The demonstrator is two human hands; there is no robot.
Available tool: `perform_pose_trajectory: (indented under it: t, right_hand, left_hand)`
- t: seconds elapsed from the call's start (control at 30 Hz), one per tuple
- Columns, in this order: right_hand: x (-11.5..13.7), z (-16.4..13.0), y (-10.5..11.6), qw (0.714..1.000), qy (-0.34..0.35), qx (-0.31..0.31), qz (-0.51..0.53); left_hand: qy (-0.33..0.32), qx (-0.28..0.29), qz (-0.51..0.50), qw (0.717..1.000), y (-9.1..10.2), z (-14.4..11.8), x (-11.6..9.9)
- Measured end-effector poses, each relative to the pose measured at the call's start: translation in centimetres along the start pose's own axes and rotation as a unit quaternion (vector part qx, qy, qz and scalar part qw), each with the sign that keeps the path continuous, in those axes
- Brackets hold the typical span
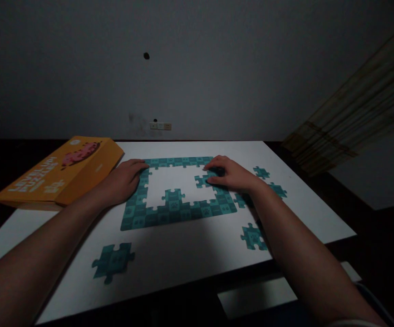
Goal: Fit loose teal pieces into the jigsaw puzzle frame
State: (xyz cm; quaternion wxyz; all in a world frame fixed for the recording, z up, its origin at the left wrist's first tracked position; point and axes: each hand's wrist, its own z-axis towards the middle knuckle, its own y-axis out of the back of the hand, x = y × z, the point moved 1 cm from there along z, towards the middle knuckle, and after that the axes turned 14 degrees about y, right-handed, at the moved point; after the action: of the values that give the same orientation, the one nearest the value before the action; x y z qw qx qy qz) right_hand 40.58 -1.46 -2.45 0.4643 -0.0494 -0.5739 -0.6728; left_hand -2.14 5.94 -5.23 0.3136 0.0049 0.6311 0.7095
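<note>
On the white table point(169, 268), the partly joined puzzle point(186, 210) lies centrally between both hands, apparently so each can brace one side; the left hand point(124, 182) rests on its left edge, perhaps steadying it, though I cannot tell whether the fingers grip; the right hand point(233, 175) spreads thumb and forefinger apart, the thumb touching a jutting piece point(201, 181); the right forearm partly covers loose pieces point(251, 236), and dimness blurs the far-left box's point(81, 177) small print
</note>
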Motion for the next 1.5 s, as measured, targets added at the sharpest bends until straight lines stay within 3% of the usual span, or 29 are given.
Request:
perform_pose_trajectory:
  t: [0.13,0.23,0.33,0.47,0.53,0.63,0.77,0.9,1.03,1.5]
  right_hand:
    - [0.3,0.2,-0.8,0.998,0.013,0.048,-0.045]
    - [0.5,0.4,-1.0,1.0,0.008,0.024,-0.012]
    - [-0.1,0.6,-0.3,0.993,-0.038,-0.11,0.034]
    - [-2.1,0.6,1.4,0.933,-0.067,-0.354,0.021]
    - [-3.1,0.6,1.9,0.907,-0.073,-0.414,0.024]
    - [-3.8,0.6,2.0,0.891,-0.08,-0.444,0.037]
    - [-3.5,0.7,0.9,0.907,-0.092,-0.407,0.05]
    - [-3.2,1.0,-1.4,0.948,-0.101,-0.287,0.096]
    - [-3.3,1.8,-3.1,0.968,-0.115,-0.203,0.095]
    - [-3.2,2.5,-2.5,0.994,-0.056,-0.076,-0.049]
  left_hand:
    - [-0.002,0.0,-0.01,1.0,0.0,-0.1,-0.1]
    - [0.001,0.003,-0.006,1.0,0.0,-0.1,-0.1]
    - [0.006,0.003,0.002,1.0,0.0,-0.1,-0.2]
    - [0.0,0.007,0.009,1.0,0.1,0.0,0.0]
    - [-0.006,0.01,0.009,1.0,0.0,0.0,0.1]
    - [-0.006,0.012,0.009,1.0,-0.1,0.1,0.3]
    - [0.002,0.013,0.01,1.0,-0.2,0.1,0.3]
    - [0.001,0.01,0.004,1.0,-0.2,0.0,0.3]
    - [-0.001,0.009,0.003,1.0,-0.1,0.0,0.2]
    - [0.005,0.012,0.005,1.0,0.0,-0.1,-0.2]
